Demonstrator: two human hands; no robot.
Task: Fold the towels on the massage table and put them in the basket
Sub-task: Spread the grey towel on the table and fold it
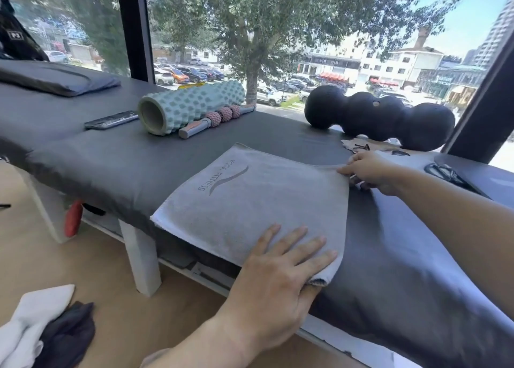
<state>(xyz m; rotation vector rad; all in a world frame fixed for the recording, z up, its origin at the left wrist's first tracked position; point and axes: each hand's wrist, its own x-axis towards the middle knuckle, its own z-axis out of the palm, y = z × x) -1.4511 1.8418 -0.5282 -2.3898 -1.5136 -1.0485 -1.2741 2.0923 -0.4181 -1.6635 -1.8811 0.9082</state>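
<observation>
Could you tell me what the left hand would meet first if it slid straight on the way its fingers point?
Probably nothing soon: the left hand lies flat on the grey towel, fingers pointing up-right across bare dark table. Farther on lies the right hand's forearm, though depth is unclear.

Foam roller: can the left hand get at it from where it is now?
Probably yes. The left hand lies flat on the grey towel, and only towel and bare table lie between it and the foam roller. It would have to let go of the towel.

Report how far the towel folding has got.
Done: the grey towel lies folded over on the massage table. In hand: left hand presses it flat; right hand pinches its far corner. Left: finishing the fold and basketing; no basket in view.
</observation>
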